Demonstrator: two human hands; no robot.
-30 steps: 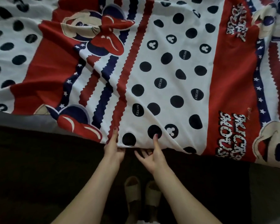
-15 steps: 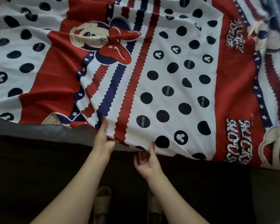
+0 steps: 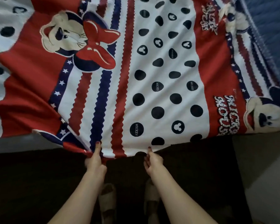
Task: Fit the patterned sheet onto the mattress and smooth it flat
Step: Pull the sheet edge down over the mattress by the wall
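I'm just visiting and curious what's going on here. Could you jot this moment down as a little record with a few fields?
activity: a person fitting a patterned sheet on a bed
sheet: red, white and navy, with dots, zigzag stripes and cartoon mice; folds fan out from the near edge
left hand: grips the near hem at the navy stripe
right hand: pinches the near hem by a black dot
mattress: blue, bare at the far right
feet: light slippers on a dark floor
progress: not yet smooth

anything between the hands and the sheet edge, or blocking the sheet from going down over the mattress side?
Nothing visible. The left hand and right hand already pinch the near hem of the patterned sheet. Below it, only the dark bed side shows.
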